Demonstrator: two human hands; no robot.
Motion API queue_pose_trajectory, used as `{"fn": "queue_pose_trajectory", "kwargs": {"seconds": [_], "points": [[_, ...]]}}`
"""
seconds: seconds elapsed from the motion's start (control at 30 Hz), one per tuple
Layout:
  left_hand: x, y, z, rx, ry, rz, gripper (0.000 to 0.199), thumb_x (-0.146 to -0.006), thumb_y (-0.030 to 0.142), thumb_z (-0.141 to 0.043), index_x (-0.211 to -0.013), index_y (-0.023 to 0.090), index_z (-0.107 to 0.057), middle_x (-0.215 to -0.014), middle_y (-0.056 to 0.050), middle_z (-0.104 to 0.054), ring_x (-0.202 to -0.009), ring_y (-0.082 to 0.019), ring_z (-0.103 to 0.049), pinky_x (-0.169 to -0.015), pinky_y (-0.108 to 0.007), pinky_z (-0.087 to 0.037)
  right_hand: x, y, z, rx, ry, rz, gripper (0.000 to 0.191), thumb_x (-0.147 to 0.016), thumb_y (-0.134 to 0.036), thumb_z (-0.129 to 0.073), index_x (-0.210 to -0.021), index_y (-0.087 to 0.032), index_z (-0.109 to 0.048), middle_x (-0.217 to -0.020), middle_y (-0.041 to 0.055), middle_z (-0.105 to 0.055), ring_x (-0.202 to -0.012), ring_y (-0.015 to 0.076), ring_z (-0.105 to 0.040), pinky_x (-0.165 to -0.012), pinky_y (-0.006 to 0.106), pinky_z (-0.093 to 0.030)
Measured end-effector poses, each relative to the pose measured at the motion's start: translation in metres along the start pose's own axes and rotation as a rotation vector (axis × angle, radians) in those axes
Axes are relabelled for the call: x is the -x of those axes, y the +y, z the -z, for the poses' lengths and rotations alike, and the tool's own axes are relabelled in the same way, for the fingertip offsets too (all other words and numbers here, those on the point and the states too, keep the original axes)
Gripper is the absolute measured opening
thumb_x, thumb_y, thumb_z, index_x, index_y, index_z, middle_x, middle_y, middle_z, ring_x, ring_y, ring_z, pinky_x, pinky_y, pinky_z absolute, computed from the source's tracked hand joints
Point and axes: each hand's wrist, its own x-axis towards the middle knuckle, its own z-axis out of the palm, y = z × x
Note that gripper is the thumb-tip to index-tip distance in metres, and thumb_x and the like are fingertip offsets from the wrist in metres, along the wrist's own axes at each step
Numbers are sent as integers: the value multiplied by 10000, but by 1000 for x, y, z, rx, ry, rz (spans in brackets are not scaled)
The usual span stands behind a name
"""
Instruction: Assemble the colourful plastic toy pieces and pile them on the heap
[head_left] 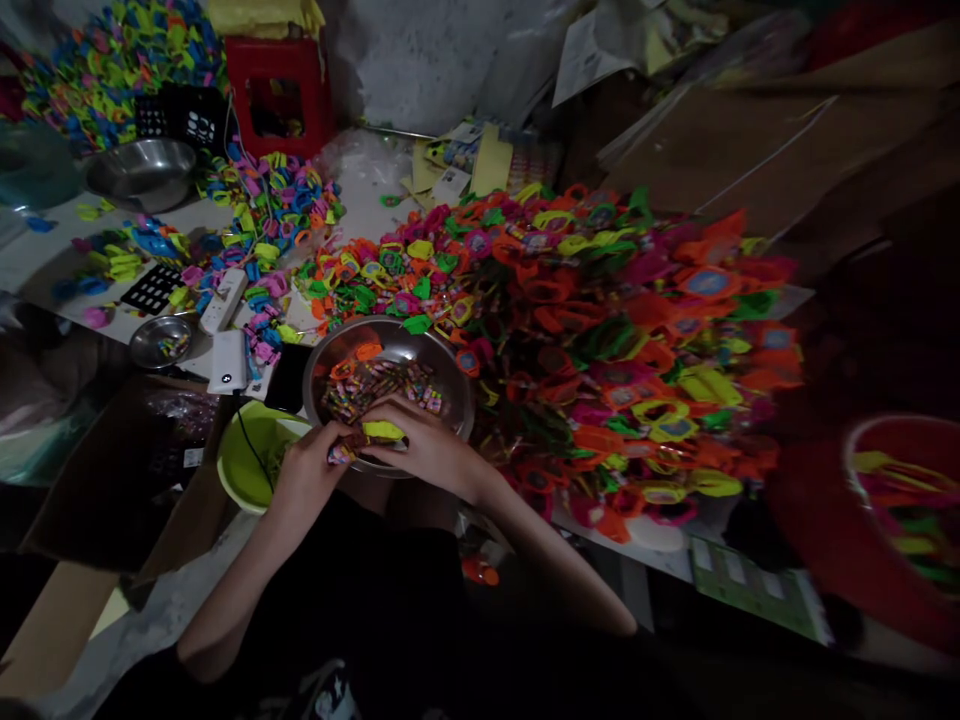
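My left hand point(309, 466) is closed, pinching a small wrapped candy roll point(342, 454) over the near rim of a steel bowl point(463, 405). Just right of it, my right hand point(420, 440) curls its fingers around a yellow plastic toy watch point(382, 430). The two hands almost meet, and the fingers cover parts of both pieces. Inside the bowl lie many wrapped candy rolls point(397, 380) and an orange toy watch point(367, 351).
A large heap of colourful toy watches point(600, 340) covers the table to the right. At left are a green basin point(238, 465), a white power bank point(228, 362), a power strip point(223, 300) and a small steel bowl point(142, 350). A red bucket point(817, 540) stands far right.
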Motion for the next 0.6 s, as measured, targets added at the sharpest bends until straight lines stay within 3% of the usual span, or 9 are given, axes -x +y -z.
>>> {"fn": "queue_pose_trajectory", "kwargs": {"seconds": [0.37, 0.6], "points": [[9, 7, 1, -198, 31, -213, 364, -744, -15, -495, -1028, 203, -566, -908, -46, -630, -881, -207, -599, -724, -278, -465, 9, -15, -1, 353, 63, 32, 194, -870, -178, -539, -1059, -196, -580, -1060, 88, -587, -985, 215, -592, -834, 371, -543], [13, 15, 4, -143, 50, -249, 371, -763, -13, -480, -1044, 210, -577, -920, -44, -632, -894, -205, -588, -742, -280, -456, 17, -15, -1, 431, 114, 93, 213, -905, -206, -490, -1095, -190, -584, -1062, 91, -602, -980, 205, -581, -811, 348, -555]]}}
